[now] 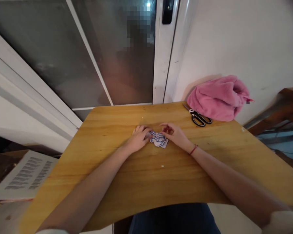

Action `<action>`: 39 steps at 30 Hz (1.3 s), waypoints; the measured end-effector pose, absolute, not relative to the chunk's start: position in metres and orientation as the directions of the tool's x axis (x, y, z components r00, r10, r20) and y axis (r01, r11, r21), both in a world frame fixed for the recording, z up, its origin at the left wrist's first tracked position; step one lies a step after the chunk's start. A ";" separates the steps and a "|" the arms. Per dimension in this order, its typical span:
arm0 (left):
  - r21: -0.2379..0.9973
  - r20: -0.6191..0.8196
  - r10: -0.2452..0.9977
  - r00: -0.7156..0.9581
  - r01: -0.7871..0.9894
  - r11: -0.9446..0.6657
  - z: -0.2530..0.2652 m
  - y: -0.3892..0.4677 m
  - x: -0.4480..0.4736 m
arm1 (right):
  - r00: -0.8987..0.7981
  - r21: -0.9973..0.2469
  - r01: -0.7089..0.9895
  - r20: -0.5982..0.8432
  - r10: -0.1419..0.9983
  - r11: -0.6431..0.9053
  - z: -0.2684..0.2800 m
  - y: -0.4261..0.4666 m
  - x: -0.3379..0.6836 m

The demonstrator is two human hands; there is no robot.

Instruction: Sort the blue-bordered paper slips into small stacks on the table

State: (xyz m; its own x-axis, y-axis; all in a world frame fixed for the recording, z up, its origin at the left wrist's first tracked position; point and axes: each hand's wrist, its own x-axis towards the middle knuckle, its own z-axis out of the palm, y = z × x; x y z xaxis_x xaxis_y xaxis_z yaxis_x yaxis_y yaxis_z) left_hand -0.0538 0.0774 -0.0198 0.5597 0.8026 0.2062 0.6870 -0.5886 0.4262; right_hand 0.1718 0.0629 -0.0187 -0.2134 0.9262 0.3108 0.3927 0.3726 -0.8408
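Note:
A small pile of white paper pieces with blue lines (pixel 159 140) lies on the wooden table between my hands. My left hand (pixel 138 138) rests at the pile's left side, fingers extended along the tabletop and thumb against the paper pieces. From the right, my right hand (pixel 175 135) reaches over the pile's edge. Its fingers are bent and stand apart from the thumb, whose tip is at the paper; nothing shows held between them. A red cord bracelet (pixel 193 149) circles my right wrist.
Black-handled scissors (pixel 198 118) lie at the back right beside a bunched pink cloth (pixel 221 97) against the wall. A tiny white scrap (pixel 162 166) lies nearer me on the wooden table (pixel 136 182). A glazed door (pixel 122 65) borders the far edge; a cardboard box (pixel 26 175) stands left.

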 end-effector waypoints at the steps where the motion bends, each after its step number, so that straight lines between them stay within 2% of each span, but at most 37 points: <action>1: 0.432 0.204 0.798 0.567 0.680 -0.593 -0.020 0.078 -0.053 | -0.216 -0.809 0.438 0.329 0.919 0.393 -0.019 0.062 0.172; 4: 0.468 0.194 0.803 0.564 0.666 -0.581 -0.021 0.079 -0.051 | -0.217 -0.763 0.499 0.350 0.911 0.412 -0.022 0.066 0.179; 8: 0.526 0.157 0.838 0.523 0.674 -0.519 -0.019 0.082 -0.052 | -0.319 -0.733 0.535 0.284 0.904 0.419 -0.025 0.071 0.187; 11: 0.548 0.121 0.820 0.559 0.651 -0.525 -0.012 0.084 -0.055 | -0.383 -0.692 0.573 0.247 0.890 0.439 -0.023 0.071 0.187; 19: 0.699 -0.056 0.763 0.644 0.571 -0.431 0.006 0.089 -0.065 | -0.414 -0.772 0.493 0.197 0.889 0.401 -0.022 0.072 0.185; 27: 0.693 -0.084 0.755 0.650 0.583 -0.424 0.010 0.092 -0.069 | -0.427 -0.742 0.506 0.227 0.875 0.439 -0.025 0.071 0.184; 31: 0.775 -0.165 0.765 0.623 0.562 -0.290 0.019 0.094 -0.071 | -0.457 -0.725 0.501 0.243 0.856 0.473 -0.025 0.071 0.184; 36: 0.941 -0.188 0.728 0.659 0.333 -0.058 0.019 0.091 -0.064 | -0.464 -0.750 0.485 0.215 0.859 0.450 -0.022 0.065 0.177; 39: 0.972 -0.150 0.718 0.680 0.236 -0.021 0.014 0.084 -0.051 | -0.442 -0.817 0.426 0.188 0.877 0.390 -0.021 0.063 0.174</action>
